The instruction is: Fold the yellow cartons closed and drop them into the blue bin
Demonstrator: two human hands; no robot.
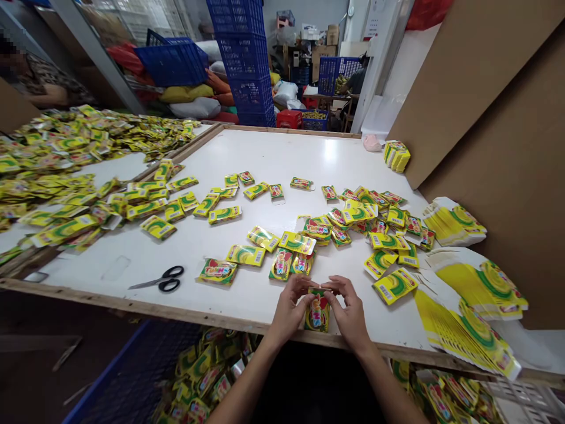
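A small yellow-green printed box (316, 315) with colourful lettering stands at the table's front edge, between my two hands. My left hand (292, 303) grips its left side, the thumb on the printed face and the fingers curled at the top edge. From the other side my right hand (346, 303) holds it the same way, fingertips meeting near the top flap. Just beyond my fingers lie several similar boxes, among them one with its lettering up (281, 263). Flat, unfolded cartons (468, 330) are fanned out in stacks to the right.
Black-handled scissors (164, 279) lie left on the white table (265, 153). A large heap of boxes (88, 141) covers the far left, where a person (48, 82) sits. Below the edge is a blue crate (128, 371) with boxes. Cardboard (494, 118) stands at right; blue crates (242, 53) are stacked behind.
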